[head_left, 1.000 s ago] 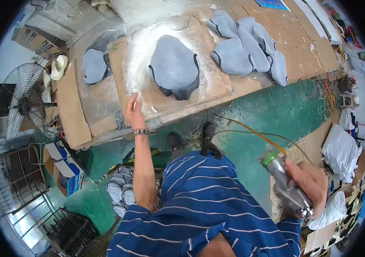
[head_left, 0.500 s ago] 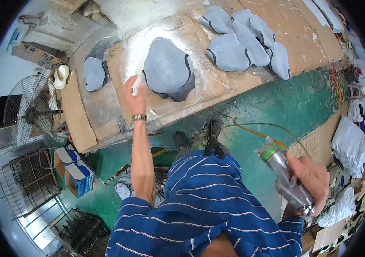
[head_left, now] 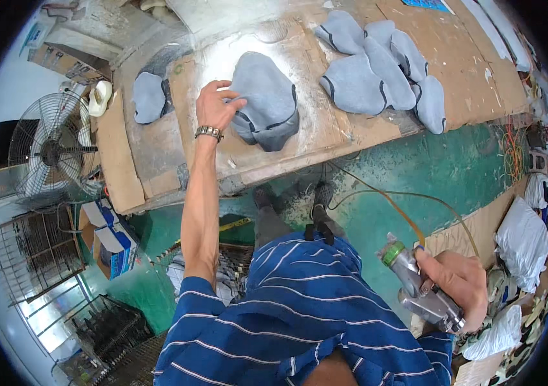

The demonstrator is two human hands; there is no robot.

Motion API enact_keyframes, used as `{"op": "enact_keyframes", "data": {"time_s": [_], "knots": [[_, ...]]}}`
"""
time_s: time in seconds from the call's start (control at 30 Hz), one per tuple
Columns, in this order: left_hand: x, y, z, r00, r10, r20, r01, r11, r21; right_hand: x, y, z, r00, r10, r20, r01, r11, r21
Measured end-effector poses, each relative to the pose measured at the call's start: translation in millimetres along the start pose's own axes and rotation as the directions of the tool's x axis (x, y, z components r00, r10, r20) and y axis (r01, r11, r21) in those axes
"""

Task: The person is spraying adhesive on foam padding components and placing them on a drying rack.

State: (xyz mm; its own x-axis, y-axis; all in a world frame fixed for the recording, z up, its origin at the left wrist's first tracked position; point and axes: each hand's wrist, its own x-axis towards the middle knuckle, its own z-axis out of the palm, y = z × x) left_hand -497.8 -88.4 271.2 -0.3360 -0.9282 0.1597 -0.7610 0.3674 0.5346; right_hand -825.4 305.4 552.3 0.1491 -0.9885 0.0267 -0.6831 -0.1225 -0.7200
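My left hand (head_left: 217, 106) is at the left edge of a large grey padded fabric piece (head_left: 263, 87) with dark edging. Thumb and forefinger close on that edge; the other fingers are bent or stretched beside it. The piece lies on a cardboard sheet dusted white, its near end drooping in a fold. Held low at the right, away from the table, my right hand (head_left: 457, 286) is wrapped round a metal spray gun (head_left: 418, 283) with a green ring and a clear wrapping at its front end.
More grey pieces (head_left: 354, 83) lie heaped on the table's right, and a single one (head_left: 149, 98) at the left. A hose (head_left: 402, 215) runs over the green floor. A caged fan (head_left: 52, 151) stands left, above an open box (head_left: 111, 241).
My left hand has moved up to the grey piece's left edge and grips it; a white bit seen by its fingers no longer shows. The spray gun has shifted slightly left and down.
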Motion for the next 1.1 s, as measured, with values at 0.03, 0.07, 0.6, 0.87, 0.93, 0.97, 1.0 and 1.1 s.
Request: {"op": "enact_keyframes", "data": {"time_s": [0.03,0.07,0.6,0.87,0.93,0.97,1.0,1.1], "knots": [[3.7,1.0,-2.7,0.997,-0.040,0.059,0.042,0.998,-0.038,1.6,-4.2,0.3,0.998,0.011,0.069,-0.012,1.000,0.015],[7.6,2.3,-5.6,0.992,-0.067,0.105,0.073,0.996,-0.053,3.1,-9.3,4.9,1.000,0.017,0.003,-0.017,1.000,-0.005],[113.1,-128.3,-240.9,0.857,0.208,-0.471,-0.225,0.974,0.021,79.8,-126.2,105.5,0.986,0.164,-0.041,-0.163,0.986,0.029],[81.9,-360.9,-301.3,0.671,0.307,-0.675,0.154,0.833,0.532,128.8,-167.3,156.0,0.960,0.279,-0.020,-0.278,0.960,0.043],[55.8,-431.6,-265.3,0.893,0.045,-0.448,0.263,0.756,0.600,137.3,-177.1,166.3,0.946,0.322,-0.022,-0.321,0.946,0.055],[42.9,-466.3,-244.9,0.954,-0.182,-0.237,0.295,0.705,0.645,141.8,-181.7,171.5,0.945,0.326,-0.037,-0.324,0.945,0.048],[31.6,-497.2,-223.5,0.938,-0.284,-0.199,0.346,0.728,0.593,146.0,-186.1,174.7,0.944,0.326,-0.051,-0.325,0.945,0.036],[15.7,-563.9,-185.0,0.886,-0.437,-0.151,0.462,0.855,0.235,154.4,-198.6,180.7,0.926,0.370,-0.068,-0.371,0.929,-0.002]]}}
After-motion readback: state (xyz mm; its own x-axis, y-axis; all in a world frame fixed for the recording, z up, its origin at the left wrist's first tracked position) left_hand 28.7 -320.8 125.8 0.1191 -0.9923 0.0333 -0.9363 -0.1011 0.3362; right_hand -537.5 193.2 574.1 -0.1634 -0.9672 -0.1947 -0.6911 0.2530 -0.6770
